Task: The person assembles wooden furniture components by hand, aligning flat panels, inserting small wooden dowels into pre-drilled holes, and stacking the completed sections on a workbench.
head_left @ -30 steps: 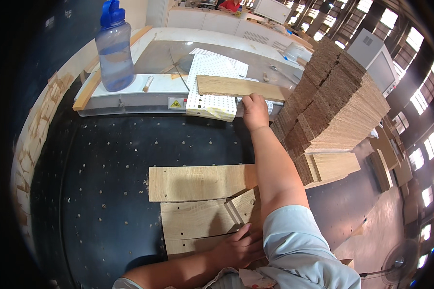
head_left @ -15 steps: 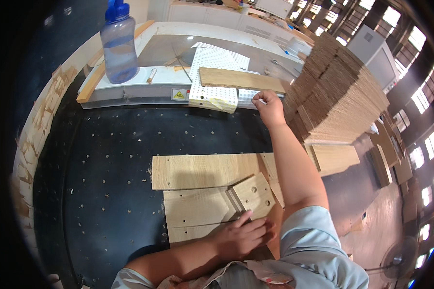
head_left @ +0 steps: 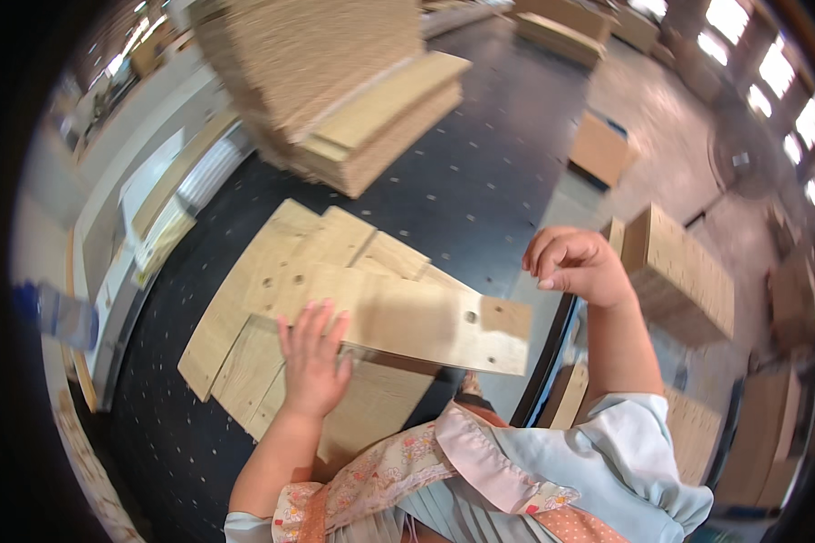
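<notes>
A light wood board [head_left: 398,312] with several drilled holes lies slantwise on top of other boards. My left hand [head_left: 315,362] has its fingers spread, with the tips at this board's left part. Under it, flat wood panels [head_left: 222,348] lie side by side on the black dotted table [head_left: 480,172]. Near the table's right edge, past the board's right end, my right hand [head_left: 578,264] is raised with fingers curled and thumb pressed toward them. Whatever sits between those fingertips, if anything, is too small to make out.
A tall stack of boards [head_left: 326,63] stands at the far side, with lighter planks [head_left: 389,104] at its foot. Right of the table edge is a block of stacked wood pieces [head_left: 679,271]. A blurred water bottle [head_left: 59,315] stands at far left, a fan [head_left: 741,161] at right.
My view has swung to the right. My right hand has left the perforated white sheet and is over the table's right edge. My left hand now spreads its fingers at the holed board.
</notes>
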`<move>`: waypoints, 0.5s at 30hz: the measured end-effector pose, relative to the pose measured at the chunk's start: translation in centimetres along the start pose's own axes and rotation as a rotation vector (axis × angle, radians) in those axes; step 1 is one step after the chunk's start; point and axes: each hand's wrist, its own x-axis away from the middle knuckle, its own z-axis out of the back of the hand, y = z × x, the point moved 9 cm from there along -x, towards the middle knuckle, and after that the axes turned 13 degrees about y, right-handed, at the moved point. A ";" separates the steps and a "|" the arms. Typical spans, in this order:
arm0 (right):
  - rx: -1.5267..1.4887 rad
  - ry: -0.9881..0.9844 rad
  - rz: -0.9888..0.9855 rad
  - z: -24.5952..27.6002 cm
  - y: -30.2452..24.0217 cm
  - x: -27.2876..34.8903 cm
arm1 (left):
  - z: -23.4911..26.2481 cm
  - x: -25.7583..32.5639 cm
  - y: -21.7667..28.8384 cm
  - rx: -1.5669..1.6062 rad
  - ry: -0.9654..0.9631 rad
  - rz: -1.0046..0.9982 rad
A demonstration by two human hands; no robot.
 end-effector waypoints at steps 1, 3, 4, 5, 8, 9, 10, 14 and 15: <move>-0.019 0.099 -0.036 1.4 1.2 2.9 | 0.2 -0.1 0.1 -0.017 0.003 -0.005; -0.090 0.171 0.009 2.0 4.0 7.4 | 0.1 0.1 0.3 -0.018 0.012 -0.044; -0.154 0.188 0.049 1.5 4.6 8.6 | 0.4 0.2 0.2 -0.036 0.015 -0.057; -0.214 0.217 0.088 1.3 5.3 9.9 | 0.2 0.2 0.4 -0.049 0.009 -0.079; -0.339 0.213 0.105 0.3 6.8 11.2 | -0.1 0.1 0.2 -0.088 -0.010 -0.124; -0.348 0.207 0.106 -0.1 6.9 11.3 | -0.1 0.1 0.0 -0.095 -0.016 -0.133; -0.345 0.191 0.139 -0.2 6.8 11.2 | -0.1 0.1 0.0 -0.097 -0.021 -0.142; -0.286 0.147 0.234 -0.5 7.1 10.7 | -0.5 -0.1 0.9 -0.105 -0.043 -0.173; -0.258 0.138 0.249 -0.6 7.2 10.6 | -0.6 -0.2 1.2 -0.119 -0.052 -0.187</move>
